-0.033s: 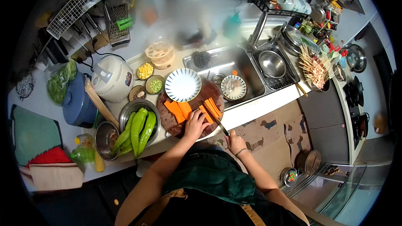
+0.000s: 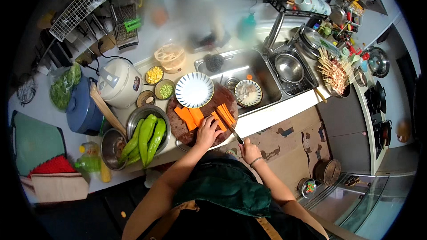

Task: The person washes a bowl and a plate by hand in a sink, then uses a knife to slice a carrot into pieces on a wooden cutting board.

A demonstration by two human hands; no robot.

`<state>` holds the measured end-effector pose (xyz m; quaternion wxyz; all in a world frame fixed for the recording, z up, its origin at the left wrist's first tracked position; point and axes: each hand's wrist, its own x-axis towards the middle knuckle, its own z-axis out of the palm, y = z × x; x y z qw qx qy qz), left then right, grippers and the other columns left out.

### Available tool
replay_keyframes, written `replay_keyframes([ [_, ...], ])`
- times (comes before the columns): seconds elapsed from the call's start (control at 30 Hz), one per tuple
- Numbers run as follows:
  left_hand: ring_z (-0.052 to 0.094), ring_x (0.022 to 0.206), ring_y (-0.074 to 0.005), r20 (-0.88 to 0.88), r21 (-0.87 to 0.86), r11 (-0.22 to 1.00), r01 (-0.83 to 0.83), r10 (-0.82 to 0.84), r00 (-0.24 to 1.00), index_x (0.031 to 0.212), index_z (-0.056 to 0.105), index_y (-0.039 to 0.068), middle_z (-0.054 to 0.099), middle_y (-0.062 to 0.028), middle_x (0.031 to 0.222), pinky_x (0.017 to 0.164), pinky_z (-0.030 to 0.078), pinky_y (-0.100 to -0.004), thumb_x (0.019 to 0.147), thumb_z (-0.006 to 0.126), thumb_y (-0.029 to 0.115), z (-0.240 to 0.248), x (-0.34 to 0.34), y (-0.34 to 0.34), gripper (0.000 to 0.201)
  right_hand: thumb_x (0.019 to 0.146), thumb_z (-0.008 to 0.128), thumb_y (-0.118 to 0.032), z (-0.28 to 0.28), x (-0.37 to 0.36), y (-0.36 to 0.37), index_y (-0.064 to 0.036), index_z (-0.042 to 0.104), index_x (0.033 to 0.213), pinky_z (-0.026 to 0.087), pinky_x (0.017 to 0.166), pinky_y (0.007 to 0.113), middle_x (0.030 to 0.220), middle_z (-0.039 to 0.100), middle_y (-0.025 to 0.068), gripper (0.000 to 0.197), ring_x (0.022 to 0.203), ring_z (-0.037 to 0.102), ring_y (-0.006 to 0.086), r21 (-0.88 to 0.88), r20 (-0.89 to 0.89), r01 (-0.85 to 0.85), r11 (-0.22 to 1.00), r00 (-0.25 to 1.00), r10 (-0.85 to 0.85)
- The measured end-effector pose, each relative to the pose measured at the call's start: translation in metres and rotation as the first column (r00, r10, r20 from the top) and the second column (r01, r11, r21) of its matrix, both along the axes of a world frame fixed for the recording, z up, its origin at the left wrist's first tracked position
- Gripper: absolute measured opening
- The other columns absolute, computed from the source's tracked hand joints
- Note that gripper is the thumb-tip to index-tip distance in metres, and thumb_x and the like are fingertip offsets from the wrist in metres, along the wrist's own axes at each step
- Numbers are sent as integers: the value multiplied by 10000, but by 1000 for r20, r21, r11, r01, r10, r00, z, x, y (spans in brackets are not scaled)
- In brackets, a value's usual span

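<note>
On a round brown cutting board (image 2: 179,132), my left hand (image 2: 206,134) presses its bent fingers onto a carrot piece (image 2: 218,122). My right hand (image 2: 250,152) grips the handle of a kitchen knife (image 2: 235,134), whose blade lies along the right side of that piece. Cut carrot strips (image 2: 227,113) rest just beyond the blade. Left of my fingers, flat carrot slices (image 2: 185,116) lie on the board. A white plate with dark rim stripes (image 2: 194,90) sits on the board's far edge.
Left of the board, a steel bowl (image 2: 130,126) holds long green peppers (image 2: 147,138). Small bowls of corn kernels (image 2: 154,75) and chopped greens (image 2: 166,90) stand behind, near a rice cooker (image 2: 120,82). The sink (image 2: 264,73) is at the back right, with a striped bowl (image 2: 248,93) at its edge.
</note>
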<state>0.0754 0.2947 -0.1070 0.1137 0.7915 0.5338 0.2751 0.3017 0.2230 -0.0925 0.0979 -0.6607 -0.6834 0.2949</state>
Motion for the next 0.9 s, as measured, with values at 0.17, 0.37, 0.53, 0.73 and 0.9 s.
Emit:
replay_keyframes([
  [0.17,491,1178,-340,28,1,1000,26,-26,999,1136,606,-9,517,-162,1254,965,451,-406,760,763,273,4,-1,4,495,958,538,-281,-9,-6,2,8,405,930,473,601,580,694,598,314,319,683,587,517,69,-41,30,997,999,-27],
  [0.37,491,1178,-339,29,17,1000,26,-27,999,1134,589,-17,512,-165,1246,964,453,-399,754,768,270,4,5,12,509,954,551,-245,-6,-4,12,10,406,921,461,560,571,647,583,305,295,641,581,507,139,-65,15,990,998,-6],
  [0.53,488,1170,-335,22,13,1000,27,-27,999,1137,581,-20,511,-164,1233,962,452,-399,750,771,278,2,7,17,524,956,547,-259,2,-1,13,6,411,925,467,567,569,657,590,304,300,647,586,505,134,-66,-1,991,998,10],
  [0.73,480,1171,-326,-16,-22,998,57,-57,998,1133,572,-25,516,-157,1220,960,452,-396,760,765,300,5,5,23,532,965,520,-305,5,-5,7,5,413,939,480,591,570,696,611,303,328,668,599,503,50,15,-23,998,1000,22],
  [0.9,475,1182,-332,-43,-74,995,61,-64,997,1164,556,-36,520,-151,1219,964,445,-412,774,749,361,10,2,25,588,971,494,-326,6,-14,2,8,403,976,500,589,551,688,622,294,346,658,621,483,-11,74,-3,1000,997,4],
])
